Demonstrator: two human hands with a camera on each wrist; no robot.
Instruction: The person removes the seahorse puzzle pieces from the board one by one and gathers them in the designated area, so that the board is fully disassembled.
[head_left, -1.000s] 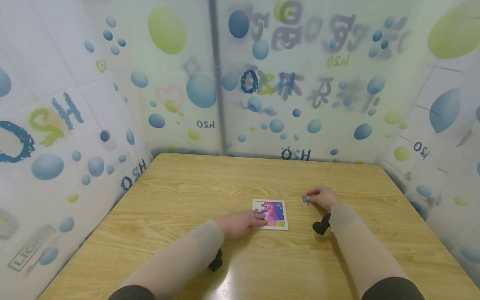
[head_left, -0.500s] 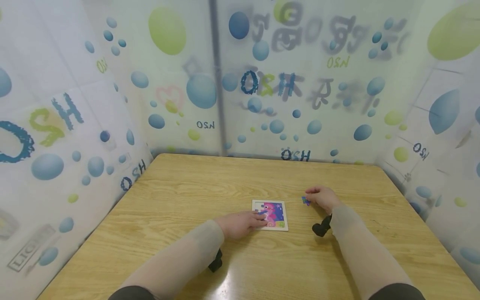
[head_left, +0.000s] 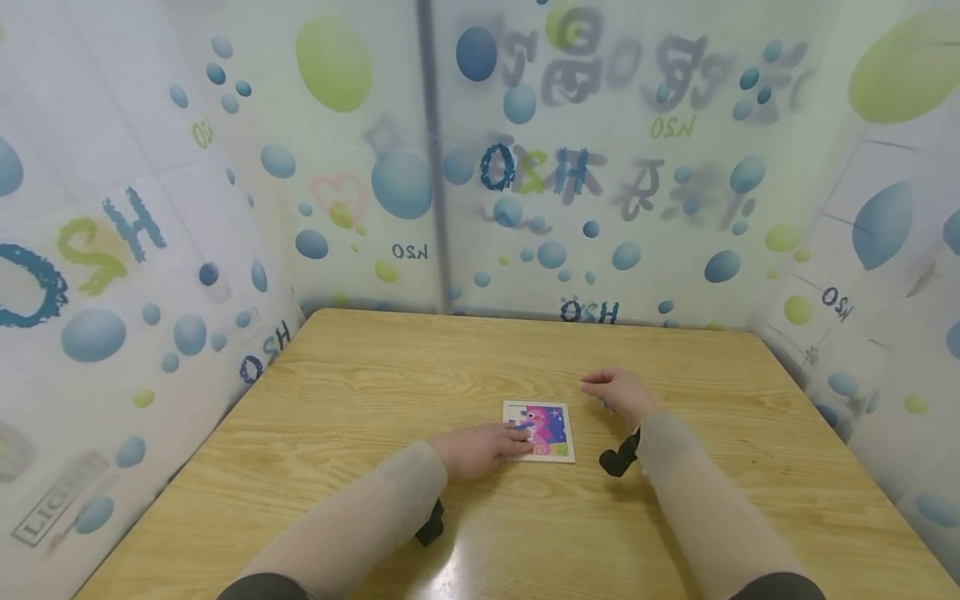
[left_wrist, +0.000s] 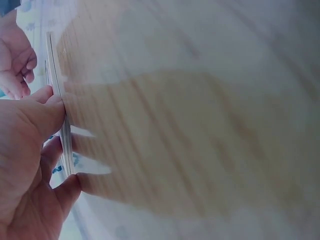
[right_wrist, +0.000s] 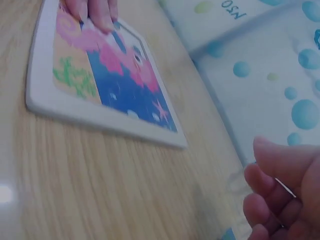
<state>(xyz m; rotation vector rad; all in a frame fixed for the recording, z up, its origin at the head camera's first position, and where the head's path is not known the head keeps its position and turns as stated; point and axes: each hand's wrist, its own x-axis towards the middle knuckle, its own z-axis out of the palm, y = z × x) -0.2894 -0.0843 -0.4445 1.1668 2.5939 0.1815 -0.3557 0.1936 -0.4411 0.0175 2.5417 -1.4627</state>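
Observation:
A small framed jigsaw puzzle with a pink seahorse on blue lies on the table. My left hand rests on its left side, fingers extended across the picture. In the left wrist view, fingertips touch the board's edge, seen side-on. To the right of the puzzle, my right hand hovers low with fingers bent and thumb near the forefinger. Between the thumb and bent fingers I cannot tell whether a piece is held. A blue puzzle piece shows partly under this hand, mostly hidden.
A wood-grain table spreads around both hands. White curtains or sheeting printed with blue and green bubbles stand behind the table and along both sides. Each wrist carries a black mount, such as the right wrist mount.
My right hand has moved left from beside the blue piece, its fingertips now past it. The piece has stayed near the same spot. My left hand keeps its place on the puzzle.

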